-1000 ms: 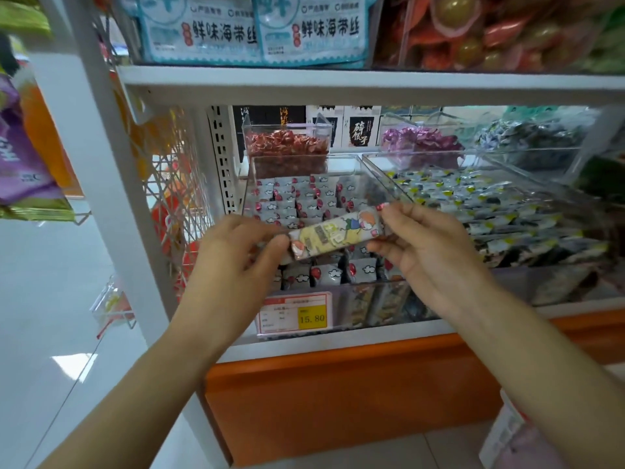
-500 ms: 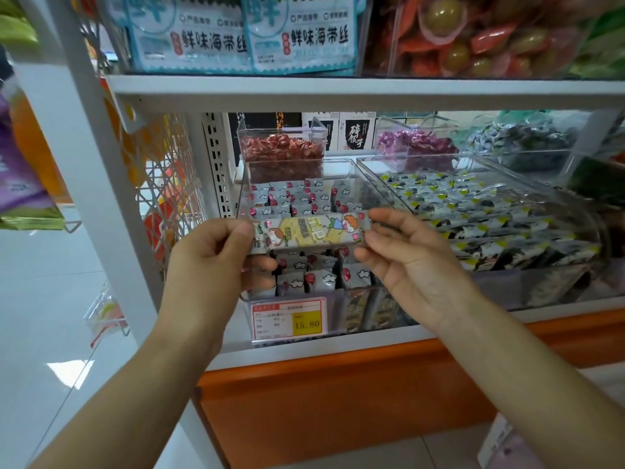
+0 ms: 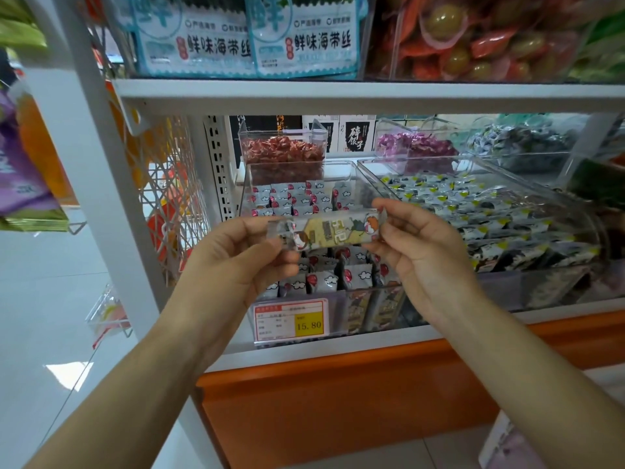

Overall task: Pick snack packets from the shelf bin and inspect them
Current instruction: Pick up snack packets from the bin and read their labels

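Snack packet (image 3: 333, 231) x1, pinched by left hand (image 3: 236, 262) + right hand (image 3: 422, 262).

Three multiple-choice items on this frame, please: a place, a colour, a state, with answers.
1. Where is the held packet? A) in front of the clear bin B) on the floor C) on the top shelf
2. The price tag's number patch is: A) blue B) yellow C) green
3. The packet is held by: A) one hand only B) nobody C) both hands
Answers: 1 A, it hovers before the bin; 2 B, 15.80 sits on yellow; 3 C, left hand and right hand pinch its ends.
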